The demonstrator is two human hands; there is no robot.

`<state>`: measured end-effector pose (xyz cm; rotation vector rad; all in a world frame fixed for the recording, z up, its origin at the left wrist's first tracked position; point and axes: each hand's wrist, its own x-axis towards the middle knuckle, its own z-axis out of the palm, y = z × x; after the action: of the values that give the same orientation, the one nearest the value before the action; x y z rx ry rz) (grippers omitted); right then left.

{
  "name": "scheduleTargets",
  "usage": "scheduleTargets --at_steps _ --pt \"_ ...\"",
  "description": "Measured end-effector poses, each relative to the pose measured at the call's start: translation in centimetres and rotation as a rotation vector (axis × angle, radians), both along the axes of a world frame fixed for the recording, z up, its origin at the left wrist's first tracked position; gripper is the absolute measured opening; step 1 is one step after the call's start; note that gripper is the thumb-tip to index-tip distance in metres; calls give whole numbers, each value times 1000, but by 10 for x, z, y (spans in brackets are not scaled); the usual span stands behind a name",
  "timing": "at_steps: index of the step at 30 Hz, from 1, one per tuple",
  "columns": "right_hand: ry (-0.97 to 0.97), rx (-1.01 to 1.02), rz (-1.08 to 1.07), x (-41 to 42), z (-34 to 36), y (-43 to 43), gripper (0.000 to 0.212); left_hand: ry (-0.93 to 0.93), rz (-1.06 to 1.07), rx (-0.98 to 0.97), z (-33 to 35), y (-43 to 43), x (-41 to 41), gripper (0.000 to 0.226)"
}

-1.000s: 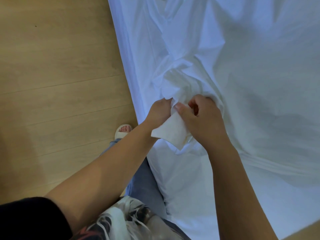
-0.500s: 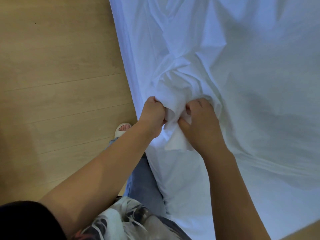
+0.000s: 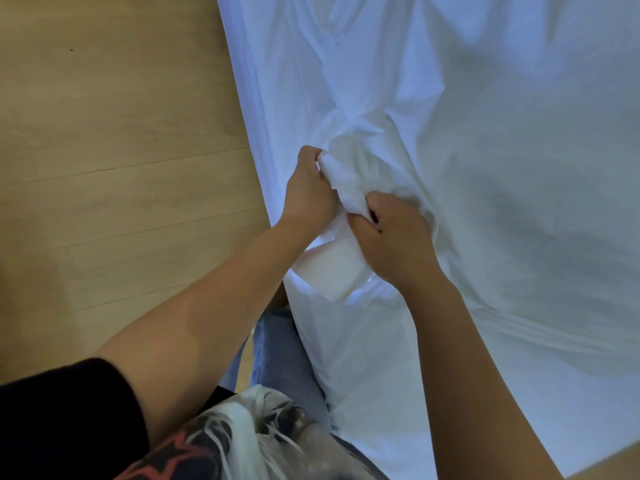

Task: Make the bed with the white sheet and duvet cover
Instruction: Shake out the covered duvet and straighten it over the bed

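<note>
White bedding covers the bed and fills the right of the head view. A bunched corner of the white duvet cover (image 3: 349, 181) rises in folds near the bed's left edge. My left hand (image 3: 308, 192) grips the upper part of that bunch, fingers curled round the cloth. My right hand (image 3: 394, 237) grips the lower part, just below and to the right. A flat white flap (image 3: 332, 268) hangs under both hands. The white sheet (image 3: 502, 150) lies wrinkled across the rest of the bed. I cannot tell the sheet from the cover where they meet.
Light wooden floor (image 3: 121, 150) lies to the left of the bed. My legs in blue jeans (image 3: 277, 348) stand against the bed's side. The bed edge (image 3: 249, 133) runs diagonally from top centre down toward me.
Both hands moved slightly up the bunched cloth, the left hand reaching higher. The flat flap beneath them hangs out further than half a second ago.
</note>
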<state>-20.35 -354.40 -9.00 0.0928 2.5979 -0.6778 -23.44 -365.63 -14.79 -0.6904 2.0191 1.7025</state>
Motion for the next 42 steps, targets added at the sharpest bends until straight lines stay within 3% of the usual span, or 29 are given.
scheduleTargets --at_steps 3,7,10,12,15,18,23,29,33,36,39,42 --pt "12 24 32 -2 0 -4 42 76 -35 -107 -8 -2 -9 13" --pt "-9 63 30 -8 2 -8 40 63 -65 -109 -5 -1 -16 17" --pt "22 20 -63 -12 4 -6 41 41 60 -201 -1 -7 -11 19" --pt "28 -46 -116 -11 4 -5 42 -9 163 -124 3 -14 3 11" --pt "-3 -138 -182 -9 5 -4 42 -164 -7 184 17 -24 30 20" --pt "-51 -191 -217 -8 7 -2 35 -260 -85 444 24 -25 38 15" --pt "-83 -161 -176 -10 10 -1 38 -208 56 380 23 -19 14 22" --pt "134 -142 -325 -16 13 4 28 -174 77 454 32 -10 -12 33" --pt "142 40 -62 -25 8 -5 25 -177 106 544 29 -13 -11 30" --pt "297 92 101 -28 2 -15 16 -245 54 700 18 -21 -4 20" --pt "481 6 19 -38 -1 -20 15 -239 63 669 5 -26 -4 16" --pt "414 -2 -83 -54 -7 -26 15 -250 120 615 -4 -25 -9 24"
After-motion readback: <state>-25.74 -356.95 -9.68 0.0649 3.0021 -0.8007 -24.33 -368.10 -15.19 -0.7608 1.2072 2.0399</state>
